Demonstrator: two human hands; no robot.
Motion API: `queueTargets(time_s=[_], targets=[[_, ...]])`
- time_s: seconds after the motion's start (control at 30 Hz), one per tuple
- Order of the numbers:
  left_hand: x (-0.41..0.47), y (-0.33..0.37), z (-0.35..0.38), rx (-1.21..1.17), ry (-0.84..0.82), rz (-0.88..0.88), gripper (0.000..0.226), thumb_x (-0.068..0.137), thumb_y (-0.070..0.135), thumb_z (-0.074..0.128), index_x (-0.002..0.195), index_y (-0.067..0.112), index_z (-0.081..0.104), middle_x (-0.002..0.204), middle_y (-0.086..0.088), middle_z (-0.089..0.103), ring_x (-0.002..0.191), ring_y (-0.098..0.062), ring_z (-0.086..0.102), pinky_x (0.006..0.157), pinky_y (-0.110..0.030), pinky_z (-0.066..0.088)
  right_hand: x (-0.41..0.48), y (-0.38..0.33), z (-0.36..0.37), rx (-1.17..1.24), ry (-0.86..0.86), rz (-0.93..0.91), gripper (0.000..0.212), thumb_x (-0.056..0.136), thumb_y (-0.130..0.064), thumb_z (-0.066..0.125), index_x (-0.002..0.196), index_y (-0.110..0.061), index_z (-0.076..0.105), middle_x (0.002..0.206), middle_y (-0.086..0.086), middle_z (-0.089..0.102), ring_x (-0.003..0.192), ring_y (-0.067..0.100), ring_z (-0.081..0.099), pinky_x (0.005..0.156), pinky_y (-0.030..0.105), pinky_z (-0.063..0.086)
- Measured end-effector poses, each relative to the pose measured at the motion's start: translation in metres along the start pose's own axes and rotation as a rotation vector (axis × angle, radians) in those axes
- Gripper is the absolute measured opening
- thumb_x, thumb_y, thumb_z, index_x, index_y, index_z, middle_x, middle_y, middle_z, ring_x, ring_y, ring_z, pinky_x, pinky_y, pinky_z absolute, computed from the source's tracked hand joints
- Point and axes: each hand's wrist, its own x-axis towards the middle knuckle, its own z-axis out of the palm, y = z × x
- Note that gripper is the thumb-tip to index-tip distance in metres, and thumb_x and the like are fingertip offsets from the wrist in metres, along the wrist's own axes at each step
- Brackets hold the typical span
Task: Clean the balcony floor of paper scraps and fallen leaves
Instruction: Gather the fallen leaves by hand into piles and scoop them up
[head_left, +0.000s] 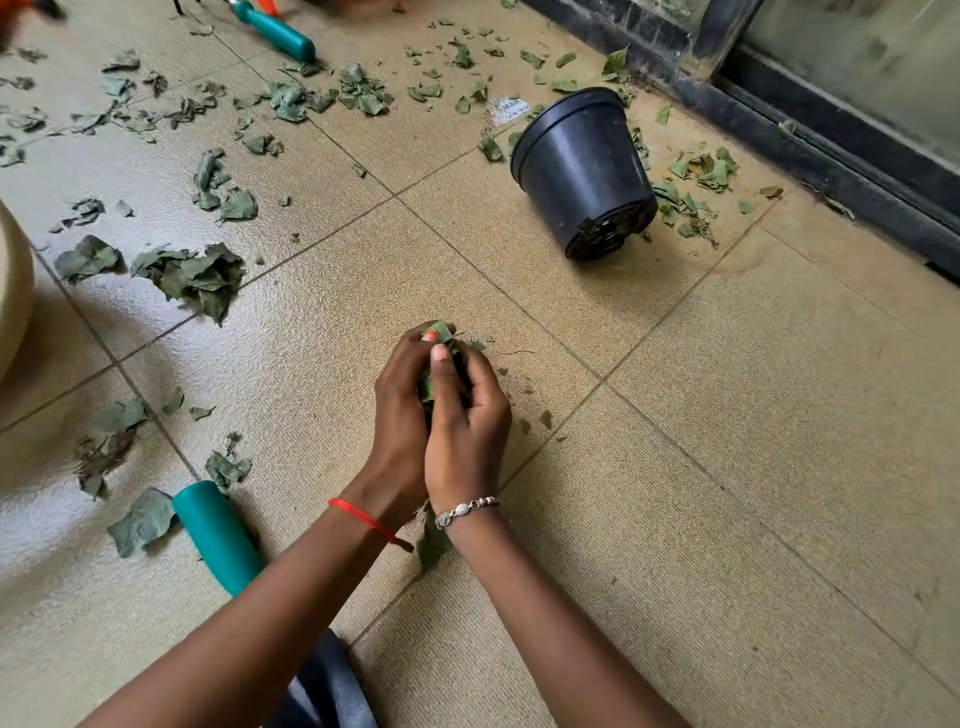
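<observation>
Tiled balcony floor (727, 415) lay under you, and your left hand (400, 395) and right hand (467, 431) were pressed together, both cupped round a wad of leaves (440, 332), squeezed tight, I'd judge, so no crumbs dropped. Just to your left lay a teal handle (218, 535). Further out, a leaf pile (192, 275) sat uncollected. Beyond, the black pot (582, 171) lay tipped on its side, a likely bin, with a paper scrap (506, 110) near its rim.
</observation>
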Motion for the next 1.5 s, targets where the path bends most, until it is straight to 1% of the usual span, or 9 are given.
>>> queueTargets(time_s=[0.13, 0.27, 0.6, 0.77, 0.87, 1.03, 1.17, 1.37, 1.5], targets=[[0.005, 0.009, 0.001, -0.616, 0.083, -0.366, 0.028, 0.095, 0.002, 0.035, 0.1, 0.018, 0.057, 0.087, -0.003, 0.063, 0.075, -0.009, 0.062, 0.069, -0.016, 0.052, 0.008, -0.004, 0.002, -0.152, -0.029, -0.076, 0.021, 0.087, -0.016, 0.053, 0.098, 0.0, 0.062, 0.105, 0.002, 0.053, 0.089, 0.001, 0.054, 0.08, 0.009, 0.043], [0.01, 0.006, -0.004, -0.811, 0.092, -0.461, 0.034, 0.095, 0.0, 0.033, 0.108, 0.021, 0.057, 0.072, -0.001, 0.07, 0.061, -0.009, 0.067, 0.06, -0.017, 0.055, 0.013, -0.003, 0.005, -0.279, -0.107, -0.169, 0.037, 0.085, -0.013, 0.045, 0.12, -0.008, 0.057, 0.121, 0.003, 0.057, 0.108, 0.007, 0.052, 0.09, 0.012, 0.04], [0.002, 0.005, -0.009, -1.169, 0.02, -0.532, 0.026, 0.087, 0.019, 0.048, 0.097, 0.013, 0.071, 0.12, -0.004, 0.063, 0.123, -0.018, 0.053, 0.106, -0.037, 0.041, 0.017, 0.008, 0.011, -0.404, -0.174, -0.278, 0.042, 0.094, -0.033, 0.038, 0.114, -0.007, 0.065, 0.128, 0.006, 0.059, 0.128, 0.015, 0.045, 0.113, 0.036, 0.027], [0.004, 0.012, -0.012, -1.003, 0.025, -0.542, 0.036, 0.086, 0.015, 0.051, 0.121, 0.019, 0.057, 0.114, 0.0, 0.068, 0.11, -0.012, 0.062, 0.103, -0.031, 0.044, 0.021, 0.009, 0.013, -0.526, -0.257, -0.294, 0.042, 0.1, -0.024, 0.027, 0.138, -0.016, 0.042, 0.149, -0.003, 0.034, 0.138, -0.001, 0.012, 0.115, 0.019, -0.005], [0.006, 0.014, -0.012, -0.907, 0.126, -0.503, 0.024, 0.092, 0.006, 0.044, 0.102, 0.021, 0.06, 0.085, 0.001, 0.073, 0.074, -0.008, 0.07, 0.069, -0.021, 0.057, 0.023, 0.003, 0.013, -0.519, -0.375, -0.257, 0.05, 0.097, -0.026, 0.025, 0.146, -0.025, 0.018, 0.155, -0.007, 0.014, 0.139, -0.003, -0.001, 0.112, 0.017, -0.011], [0.013, 0.018, -0.018, -0.865, 0.207, -0.51, 0.028, 0.089, -0.002, 0.049, 0.095, 0.022, 0.061, 0.076, 0.001, 0.066, 0.059, -0.009, 0.065, 0.06, -0.022, 0.056, 0.03, -0.009, 0.004, -0.297, -0.476, -0.063, 0.074, 0.086, -0.069, 0.018, 0.148, -0.03, 0.009, 0.156, -0.011, 0.004, 0.143, 0.005, 0.007, 0.118, 0.042, 0.011], [0.02, 0.019, -0.03, -0.799, 0.258, -0.477, 0.037, 0.087, -0.009, 0.045, 0.097, 0.022, 0.062, 0.078, 0.003, 0.059, 0.06, -0.01, 0.059, 0.06, -0.025, 0.052, 0.029, -0.013, -0.037, -0.191, -0.399, -0.008, 0.058, 0.092, -0.041, 0.025, 0.146, -0.025, 0.01, 0.156, -0.008, 0.009, 0.139, 0.0, 0.016, 0.116, 0.037, 0.022], [0.02, 0.022, -0.036, -0.763, 0.27, -0.456, 0.038, 0.088, -0.009, 0.043, 0.098, 0.023, 0.061, 0.081, 0.004, 0.057, 0.058, -0.007, 0.058, 0.054, -0.019, 0.051, -0.018, 0.01, -0.089, -1.081, -0.762, -0.403, 0.113, 0.068, -0.082, 0.039, 0.144, -0.027, -0.024, 0.153, 0.0, -0.026, 0.142, 0.012, -0.017, 0.117, 0.044, -0.004], [0.019, 0.023, -0.038, -0.693, 0.272, -0.444, 0.037, 0.089, -0.008, 0.044, 0.097, 0.024, 0.062, 0.084, 0.004, 0.059, 0.06, -0.006, 0.059, 0.059, -0.021, 0.052, -0.018, 0.018, -0.077, -1.26, -0.698, -0.469, 0.12, 0.062, -0.09, 0.032, 0.146, -0.022, -0.019, 0.155, 0.012, -0.016, 0.144, 0.022, -0.011, 0.113, 0.047, -0.002]])
